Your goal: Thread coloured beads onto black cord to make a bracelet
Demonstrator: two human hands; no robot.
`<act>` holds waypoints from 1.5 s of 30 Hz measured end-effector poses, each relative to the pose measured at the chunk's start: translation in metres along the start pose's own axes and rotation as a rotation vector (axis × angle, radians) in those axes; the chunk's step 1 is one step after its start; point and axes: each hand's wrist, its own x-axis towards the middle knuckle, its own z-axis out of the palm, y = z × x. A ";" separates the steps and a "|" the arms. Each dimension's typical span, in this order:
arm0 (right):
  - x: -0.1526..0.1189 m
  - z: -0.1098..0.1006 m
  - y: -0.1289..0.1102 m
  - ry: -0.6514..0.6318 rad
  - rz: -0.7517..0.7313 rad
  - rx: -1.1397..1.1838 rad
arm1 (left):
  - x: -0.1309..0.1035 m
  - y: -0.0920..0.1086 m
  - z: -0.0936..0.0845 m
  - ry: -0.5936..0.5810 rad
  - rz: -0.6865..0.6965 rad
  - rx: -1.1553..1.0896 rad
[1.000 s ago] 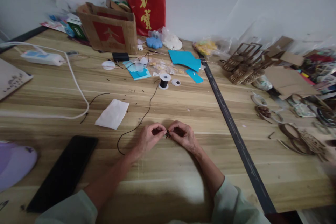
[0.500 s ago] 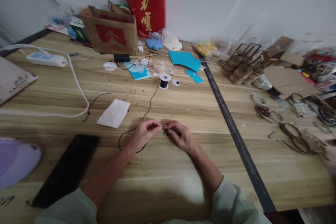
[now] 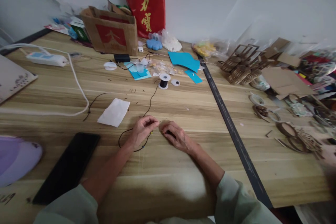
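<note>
My left hand (image 3: 140, 131) pinches a thin black cord (image 3: 151, 103) between thumb and forefinger, its short tip poking out to the right. The cord loops down past the wrist, and a small yellowish bead (image 3: 151, 132) shows on it below the fingers. From the loop it runs back to a white spool wound with black cord (image 3: 164, 83). Just right of the cord tip, my right hand (image 3: 178, 137) rests on the table with its fingers curled and fingertips together. Whatever lies within or beneath those fingers is hidden.
A white tissue (image 3: 114, 112) and a black phone (image 3: 67, 168) lie left of my hands. Behind are blue cards (image 3: 183, 62), small bags and a cardboard box (image 3: 110, 35). A dark strip (image 3: 231, 122) crosses the table at right, with woven pieces (image 3: 240, 68) beyond.
My hands have moved slightly apart. The right fingers have curled down over the small dark beads seen before, which are now hidden. The left hand has kept its pinch on the cord.
</note>
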 end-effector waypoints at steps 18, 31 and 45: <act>0.002 0.006 0.001 -0.034 -0.052 0.038 | 0.001 -0.006 0.002 -0.006 0.021 0.000; 0.001 0.002 -0.007 -0.041 -0.029 0.065 | 0.000 -0.002 0.003 -0.009 0.030 0.036; -0.006 0.005 0.003 0.199 0.228 0.192 | 0.001 -0.004 0.002 -0.018 0.030 0.030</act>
